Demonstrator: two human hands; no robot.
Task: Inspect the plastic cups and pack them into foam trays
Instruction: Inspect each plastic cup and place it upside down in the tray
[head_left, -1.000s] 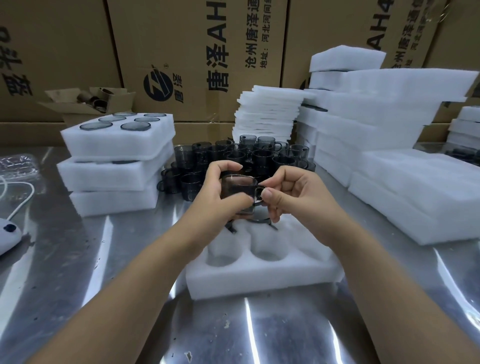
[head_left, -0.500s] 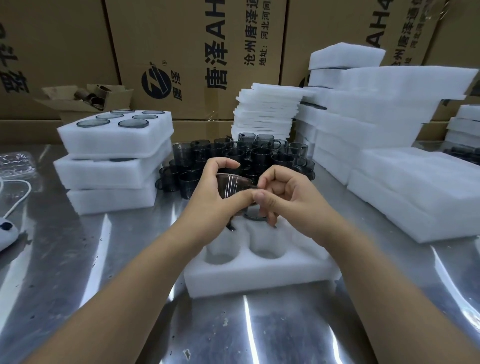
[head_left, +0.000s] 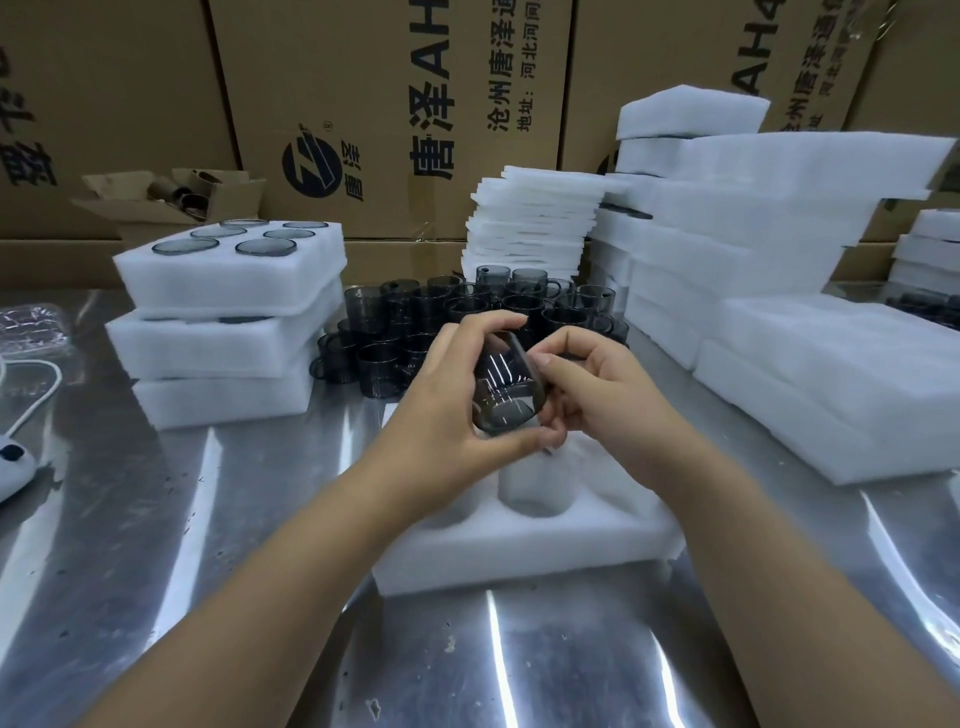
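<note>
Both hands meet on one smoky grey plastic cup (head_left: 506, 397), held tilted in the air. The left hand (head_left: 441, 415) grips it with the fingers (head_left: 496, 323) curled over its upper side and the thumb (head_left: 522, 441) pressed beneath its lower edge. The right hand (head_left: 602, 395) clamps it from the other side, its thumb (head_left: 551, 364) lying against the cup's wall and the other fingers curled in behind and under it. The cup is slightly blurred, and I cannot tell where its handle is. Straight below the fingertips lies a white foam tray (head_left: 519, 551) on the steel table (head_left: 156, 519), with one round pocket (head_left: 535, 491) showing just under the right hand's knuckles. Beyond the fingertips, farther from the person, stands a crowd of loose dark cups (head_left: 457, 312), upright and close together. Out past the left hand's back sits a stack of foam trays (head_left: 228, 338), the top one with packed cups (head_left: 265, 247) in its pockets. Beyond the right hand's fingers rise a pile of thin foam sheets (head_left: 530, 223) and taller stacks of foam blocks (head_left: 753, 234). Printed cardboard cartons (head_left: 389, 104) wall in the far side.
</note>
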